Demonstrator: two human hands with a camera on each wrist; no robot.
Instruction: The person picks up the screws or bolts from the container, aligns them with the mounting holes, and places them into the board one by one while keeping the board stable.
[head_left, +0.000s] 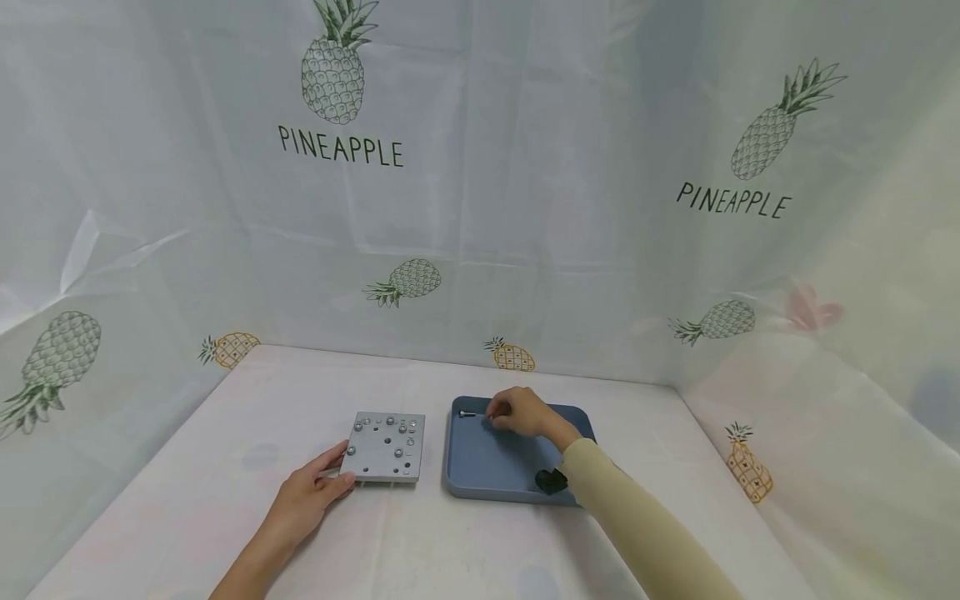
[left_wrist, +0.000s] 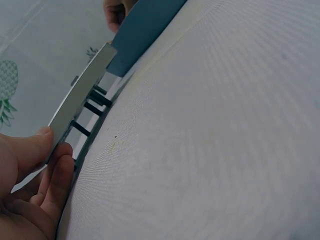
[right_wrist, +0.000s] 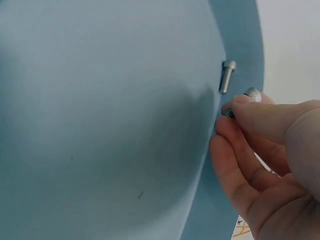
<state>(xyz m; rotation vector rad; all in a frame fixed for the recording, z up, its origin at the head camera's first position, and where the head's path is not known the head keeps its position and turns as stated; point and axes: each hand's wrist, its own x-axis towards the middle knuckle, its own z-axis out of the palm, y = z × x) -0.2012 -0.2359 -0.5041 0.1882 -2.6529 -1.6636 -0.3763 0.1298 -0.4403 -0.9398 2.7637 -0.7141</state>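
My left hand [head_left: 303, 498] pinches the left edge of a square silver metal plate [head_left: 377, 461], thumb on one face and fingers at the other. Several socket-head screws and open holes show on the plate's top. In the left wrist view, dark screw shanks [left_wrist: 93, 108] stick out below the plate [left_wrist: 82, 92]. Over the far side of a blue tray [head_left: 480, 493], my right hand [head_left: 521, 412] pinches a socket-head screw [right_wrist: 253, 94] between thumb and fingertips. Another screw [right_wrist: 227, 76] lies in the tray beside those fingers, along the far wall.
A small black object [head_left: 551, 481] shows by the right cuff at the tray's near right; what it is I cannot tell. White cloth [head_left: 420, 550] covers the table. Pineapple-print curtain [head_left: 540, 208] hangs at the back and sides.
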